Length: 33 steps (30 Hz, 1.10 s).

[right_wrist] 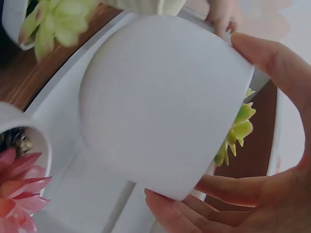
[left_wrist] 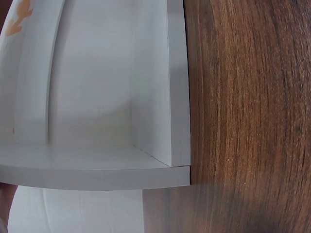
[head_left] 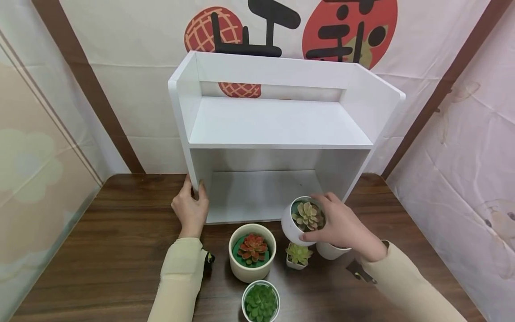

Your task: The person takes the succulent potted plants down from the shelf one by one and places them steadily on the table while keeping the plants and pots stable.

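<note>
My left hand (head_left: 192, 208) grips the left side panel of a white two-tier shelf (head_left: 281, 125), low down, with the thumb at its front edge. The left wrist view shows the shelf's bottom corner (left_wrist: 180, 177) on the wood, but not the hand. My right hand (head_left: 342, 226) holds a round white pot (head_left: 290, 228) by its rim, thumb on one side and fingers on the other. A yellow-green succulent (head_left: 307, 215) grows in it. The pot is tilted in front of the shelf's right half; its smooth side (right_wrist: 165, 107) fills the right wrist view.
On the brown table (head_left: 120, 250) stand a cream pot (head_left: 251, 273) with a red succulent, a white-rimmed pot (head_left: 244, 304) with a green one, a small green succulent (head_left: 298, 254), and a white pot (head_left: 331, 252) partly hidden by my right hand. Printed cloth (head_left: 132, 80) hangs behind.
</note>
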### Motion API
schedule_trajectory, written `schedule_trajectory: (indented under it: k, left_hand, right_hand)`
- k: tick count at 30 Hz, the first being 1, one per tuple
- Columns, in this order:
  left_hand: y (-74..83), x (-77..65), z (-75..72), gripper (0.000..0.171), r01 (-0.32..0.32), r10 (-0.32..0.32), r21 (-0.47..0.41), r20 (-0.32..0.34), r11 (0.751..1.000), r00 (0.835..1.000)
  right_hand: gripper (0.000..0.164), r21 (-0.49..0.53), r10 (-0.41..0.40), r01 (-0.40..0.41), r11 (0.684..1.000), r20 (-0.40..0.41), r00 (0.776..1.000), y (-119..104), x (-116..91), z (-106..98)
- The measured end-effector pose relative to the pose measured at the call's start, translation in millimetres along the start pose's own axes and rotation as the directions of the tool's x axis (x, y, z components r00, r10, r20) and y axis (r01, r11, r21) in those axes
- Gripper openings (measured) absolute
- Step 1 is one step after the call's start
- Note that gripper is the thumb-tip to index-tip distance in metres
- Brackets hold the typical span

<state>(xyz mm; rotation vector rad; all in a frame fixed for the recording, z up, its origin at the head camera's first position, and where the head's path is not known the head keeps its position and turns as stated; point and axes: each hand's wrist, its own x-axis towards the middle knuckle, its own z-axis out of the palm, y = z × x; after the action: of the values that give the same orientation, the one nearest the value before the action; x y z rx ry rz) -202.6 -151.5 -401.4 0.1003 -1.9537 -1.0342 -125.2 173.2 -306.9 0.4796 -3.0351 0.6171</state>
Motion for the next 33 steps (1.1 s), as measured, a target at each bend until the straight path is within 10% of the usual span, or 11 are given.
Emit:
schedule_trajectory:
  k: [33]
  left_hand:
    - [-0.5,0.2,2.4,0.03,-0.002,0.002,0.007,-0.009,1.0,1.0]
  right_hand:
    - [0.095,-0.015,-0.118,0.118,0.993,0.044,0.992,-4,-82,10]
